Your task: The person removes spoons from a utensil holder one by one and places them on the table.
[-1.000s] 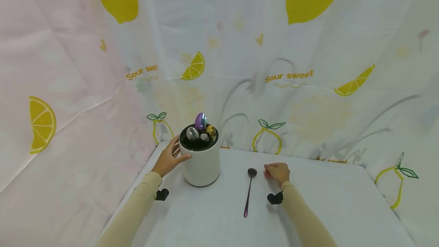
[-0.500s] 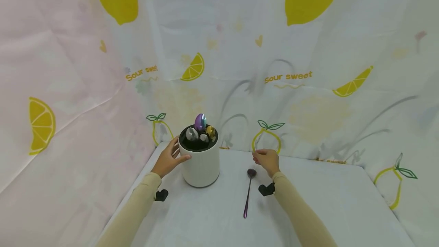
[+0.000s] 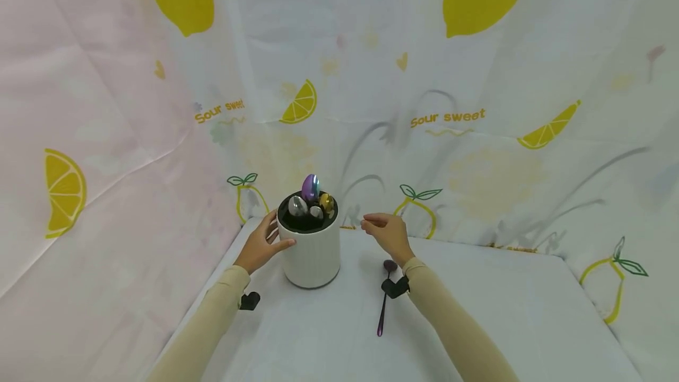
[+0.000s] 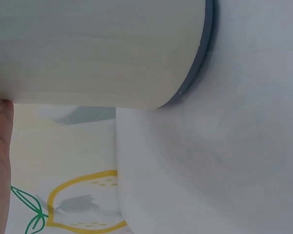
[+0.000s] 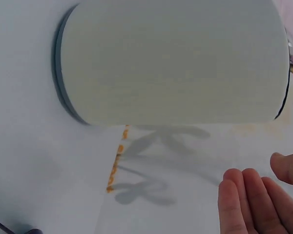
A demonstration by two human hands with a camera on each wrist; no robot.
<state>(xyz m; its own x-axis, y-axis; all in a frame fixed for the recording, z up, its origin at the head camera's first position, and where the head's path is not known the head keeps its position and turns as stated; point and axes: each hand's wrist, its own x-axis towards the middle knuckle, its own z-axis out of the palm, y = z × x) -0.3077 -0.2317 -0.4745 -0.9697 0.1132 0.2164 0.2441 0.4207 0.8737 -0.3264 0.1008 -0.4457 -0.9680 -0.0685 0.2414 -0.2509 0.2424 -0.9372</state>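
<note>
A white cylindrical utensil holder (image 3: 311, 261) with a dark inner top stands on the white table. My left hand (image 3: 261, 246) holds its left side, thumb on the front and fingers reaching round the back. Out of the holder's top rise a purple-blue spoon (image 3: 310, 187), a silver spoon (image 3: 297, 206) and a gold one (image 3: 326, 201). To its right, my right hand (image 3: 389, 236) is raised over the table with nothing in it; the right wrist view shows its fingers (image 5: 256, 209) together, thumb apart. Under that wrist lies a long-handled dark spoon (image 3: 382, 314), partly hidden by the wrist strap.
The white table (image 3: 504, 311) meets a lemon-print cloth (image 3: 366, 134) at the back. A pinkish cloth (image 3: 106, 240) hangs along the left side.
My right hand has moved left and up, from right of the dark spoon to above its bowl end, nearer the holder. The left hand, the holder and the spoons stay where they were.
</note>
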